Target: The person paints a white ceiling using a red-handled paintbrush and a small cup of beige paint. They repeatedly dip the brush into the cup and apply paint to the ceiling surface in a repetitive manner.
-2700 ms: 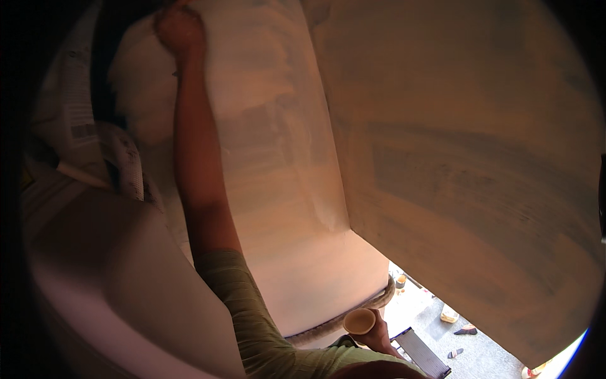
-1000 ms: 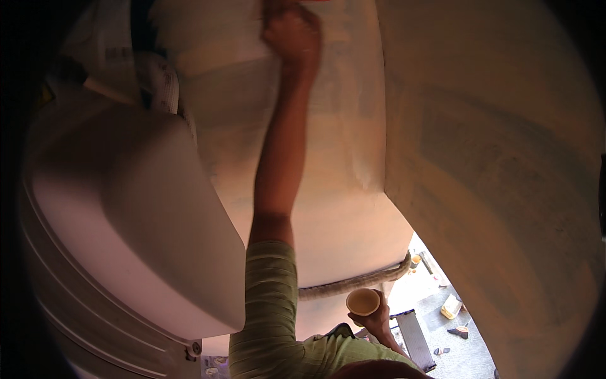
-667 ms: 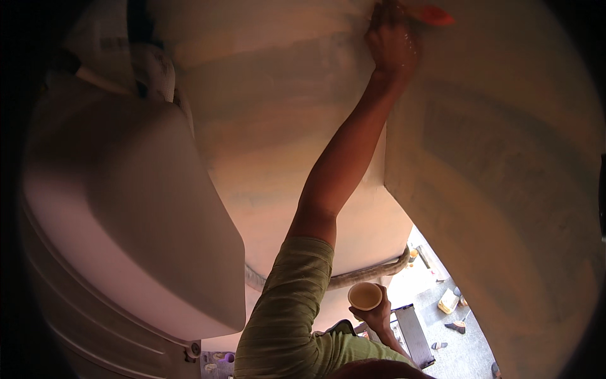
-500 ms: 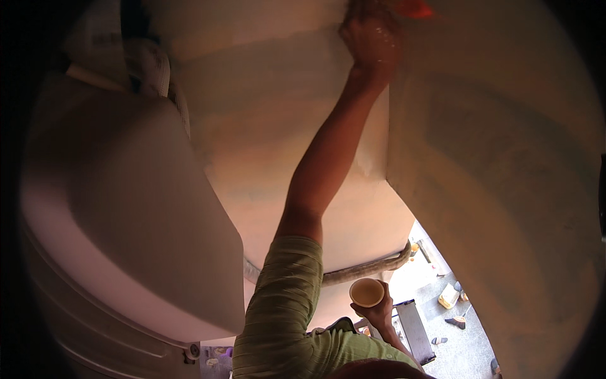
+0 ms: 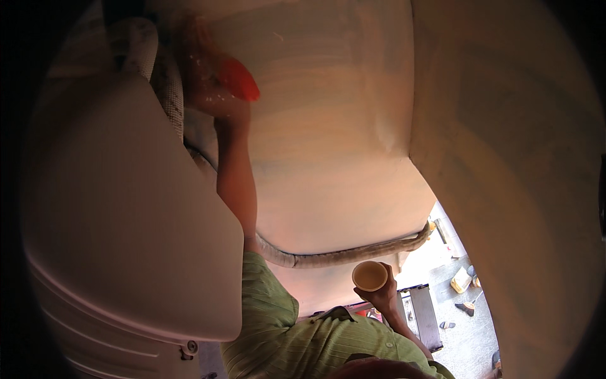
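Note:
My left arm stretches up toward the upper left, close beside the edge of the pale rounded appliance housing [image 5: 145, 215]. My left hand [image 5: 208, 79], smeared by motion and in shadow with whitish spots on it, is closed around a red object [image 5: 238, 79] of which only a rounded part shows; its kind cannot be made out. Behind that hand is the tan wall [image 5: 328, 107], marked with uneven streaks. Lower down, my right hand [image 5: 379, 298] holds a pale round cup [image 5: 370, 276] upright, its open top facing up; the contents are hard to make out.
A wrapped pipe [image 5: 341, 259] runs along the lower part of the wall. White mesh-wrapped tubing [image 5: 170, 95] hangs behind the housing. At right stands another broad wall [image 5: 505, 189]. Far below on the floor lie a broom [image 5: 466, 308] and a yellowish package [image 5: 461, 280], near a ladder-like platform [image 5: 426, 319].
My left hand has swept from the top right across to the upper left with the red object. My right hand still holds the cup in nearly the same place.

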`<state>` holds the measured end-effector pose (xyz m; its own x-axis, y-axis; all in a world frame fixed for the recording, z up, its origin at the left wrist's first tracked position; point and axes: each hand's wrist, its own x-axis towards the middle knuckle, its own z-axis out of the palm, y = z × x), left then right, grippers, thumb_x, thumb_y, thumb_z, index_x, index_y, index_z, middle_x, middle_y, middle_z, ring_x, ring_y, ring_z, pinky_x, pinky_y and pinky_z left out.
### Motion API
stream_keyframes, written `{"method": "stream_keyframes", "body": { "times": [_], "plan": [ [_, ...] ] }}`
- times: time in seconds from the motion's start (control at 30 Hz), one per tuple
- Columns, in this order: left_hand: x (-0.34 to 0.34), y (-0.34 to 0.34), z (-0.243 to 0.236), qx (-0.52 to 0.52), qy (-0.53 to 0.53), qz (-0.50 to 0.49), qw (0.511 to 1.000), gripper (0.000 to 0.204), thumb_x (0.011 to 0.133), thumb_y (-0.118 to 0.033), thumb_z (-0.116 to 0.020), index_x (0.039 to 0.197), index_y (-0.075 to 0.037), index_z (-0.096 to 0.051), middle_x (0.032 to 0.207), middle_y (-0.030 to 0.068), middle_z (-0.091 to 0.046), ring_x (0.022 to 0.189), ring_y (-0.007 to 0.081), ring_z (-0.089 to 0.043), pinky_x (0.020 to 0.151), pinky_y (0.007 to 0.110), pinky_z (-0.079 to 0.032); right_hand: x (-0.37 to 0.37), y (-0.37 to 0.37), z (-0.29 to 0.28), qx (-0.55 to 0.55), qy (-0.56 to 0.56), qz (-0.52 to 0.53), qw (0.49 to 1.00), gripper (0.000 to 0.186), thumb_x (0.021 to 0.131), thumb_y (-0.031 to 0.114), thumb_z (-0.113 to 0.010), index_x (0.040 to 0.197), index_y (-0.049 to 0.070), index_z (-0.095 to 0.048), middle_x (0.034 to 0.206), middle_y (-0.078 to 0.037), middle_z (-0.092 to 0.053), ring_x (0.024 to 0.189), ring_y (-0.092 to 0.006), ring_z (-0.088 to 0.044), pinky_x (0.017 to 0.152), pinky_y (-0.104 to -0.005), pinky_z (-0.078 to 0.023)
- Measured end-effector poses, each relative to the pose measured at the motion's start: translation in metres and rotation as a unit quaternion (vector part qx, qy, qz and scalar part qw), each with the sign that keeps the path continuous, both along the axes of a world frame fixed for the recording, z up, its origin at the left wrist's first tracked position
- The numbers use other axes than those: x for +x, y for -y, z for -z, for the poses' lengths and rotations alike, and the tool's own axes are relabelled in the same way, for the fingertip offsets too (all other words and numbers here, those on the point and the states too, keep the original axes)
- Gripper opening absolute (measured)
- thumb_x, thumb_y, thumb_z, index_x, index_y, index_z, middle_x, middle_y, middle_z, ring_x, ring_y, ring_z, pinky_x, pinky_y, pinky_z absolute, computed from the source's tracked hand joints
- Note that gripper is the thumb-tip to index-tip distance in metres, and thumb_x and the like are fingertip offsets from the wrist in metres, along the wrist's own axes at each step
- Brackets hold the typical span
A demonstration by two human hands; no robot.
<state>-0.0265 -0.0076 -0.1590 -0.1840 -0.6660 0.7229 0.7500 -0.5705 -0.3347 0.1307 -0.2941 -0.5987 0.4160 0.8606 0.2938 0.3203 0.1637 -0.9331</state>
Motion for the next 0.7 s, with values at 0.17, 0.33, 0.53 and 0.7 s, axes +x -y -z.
{"method": "stream_keyframes", "body": {
  "times": [0.17,0.33,0.53,0.7],
  "plan": [
    [-0.016,-0.014,0.000,-0.003,0.008,-0.048,0.999,0.033,0.091,0.000,-0.063,0.122,-0.001,-0.071,0.109,0.0159,-0.076,0.093,0.0282,-0.076,0.077,0.036,-0.059,-0.003,-0.003,0.006,-0.018,-0.004,-0.025,1.000,0.084,0.063,0.022,-0.098,0.129,0.004,-0.050,0.114,-0.017,-0.072,0.105,-0.0295,-0.073,0.088,-0.0419,-0.061],
    [0.004,-0.020,0.007,-0.083,0.020,0.040,0.996,0.036,0.090,-0.003,-0.064,0.126,0.000,-0.070,0.108,0.0175,-0.076,0.095,0.0282,-0.076,0.079,0.035,-0.058,-0.005,0.000,0.012,-0.027,-0.014,-0.024,0.999,0.084,0.063,0.024,-0.097,0.130,0.005,-0.049,0.114,-0.016,-0.071,0.105,-0.0296,-0.073,0.089,-0.0417,-0.061],
    [0.099,0.003,0.019,-0.142,0.088,0.170,0.971,0.020,0.090,-0.002,-0.063,0.107,0.003,-0.072,0.089,0.0163,-0.077,0.080,0.0307,-0.075,0.068,0.036,-0.054,-0.007,0.008,0.020,-0.039,-0.019,-0.002,0.999,0.085,0.063,0.024,-0.097,0.130,0.004,-0.049,0.114,-0.016,-0.071,0.105,-0.0299,-0.073,0.089,-0.0420,-0.060],
    [0.187,0.015,0.021,0.019,-0.056,0.407,0.911,0.018,0.094,0.005,-0.063,0.111,0.011,-0.065,0.111,0.0194,-0.072,0.107,0.0316,-0.071,0.097,0.041,-0.056,-0.007,0.015,0.010,-0.038,-0.006,0.020,0.999,0.084,0.062,0.022,-0.097,0.128,0.004,-0.050,0.113,-0.016,-0.071,0.105,-0.0301,-0.072,0.088,-0.0421,-0.060]
  ]
}}
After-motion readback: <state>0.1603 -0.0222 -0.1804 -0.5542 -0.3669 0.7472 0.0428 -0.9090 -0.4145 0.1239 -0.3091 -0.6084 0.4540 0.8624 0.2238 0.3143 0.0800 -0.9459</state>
